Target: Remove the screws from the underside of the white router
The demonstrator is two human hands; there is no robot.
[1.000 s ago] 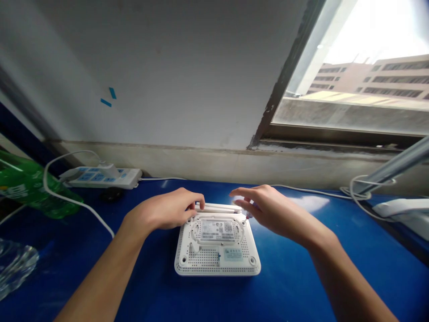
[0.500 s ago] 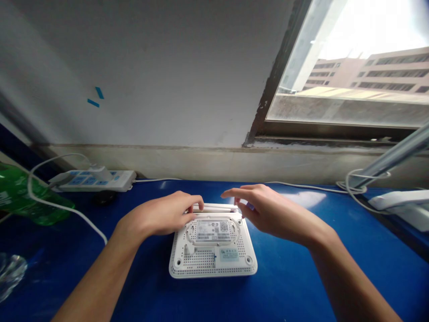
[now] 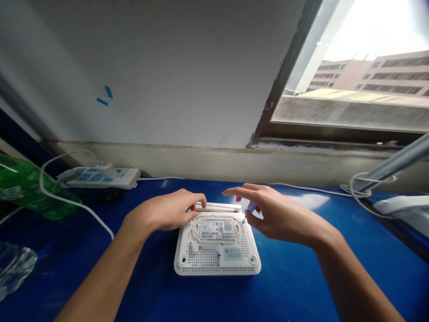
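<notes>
A white Wi-Fi router (image 3: 214,257) lies upside down on the blue table, its vented underside and printed labels facing up. Along its far edge run slim white antennas (image 3: 221,207), folded flat. My left hand (image 3: 176,209) is closed on the router's far left corner, thumb on the underside and bent fingers over the antenna side. By the far right corner is my right hand (image 3: 268,210), index finger stretched out above the antenna ends and thumb close to the corner. Whether that thumb touches is unclear. A small pale violet patch shows between its fingers, too unclear to name.
A white power strip (image 3: 129,178) with a plug and white cable lies at the back left, near a green bottle (image 3: 31,190). Clear plastic (image 3: 15,268) sits at the left edge. A metal pole (image 3: 392,163) wrapped in cable stands right, below the window.
The camera view has shifted slightly, so everything appears a little further right. Both hands keep nearly the same pose around the router.
</notes>
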